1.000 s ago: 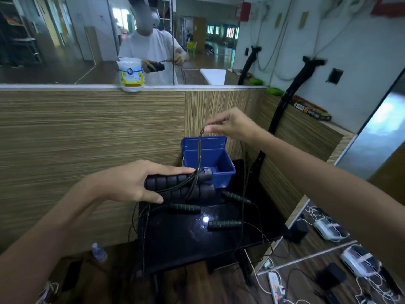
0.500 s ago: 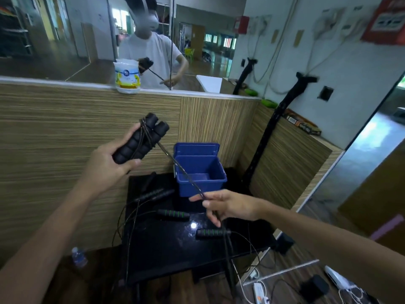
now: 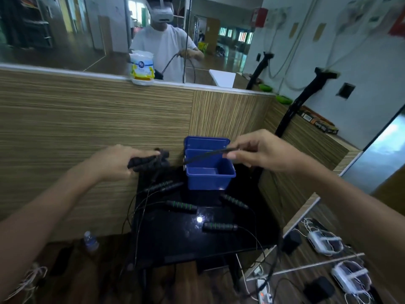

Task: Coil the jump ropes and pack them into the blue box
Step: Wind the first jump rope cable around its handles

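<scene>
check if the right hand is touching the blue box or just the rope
Apart from the box. In the head view the right hand pinches the rope above the blue box, whose rim shows clear below the fingers.

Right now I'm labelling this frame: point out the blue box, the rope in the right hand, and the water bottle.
blue box [image 3: 206, 182]: head view, front wall.
rope [image 3: 206, 155]: head view, taut stretch.
water bottle [image 3: 91, 242]: head view, body.

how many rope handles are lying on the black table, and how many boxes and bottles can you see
Handles lying on the table: 5
Blue box: 1
Water bottle on the floor: 1
Total: 7
</scene>
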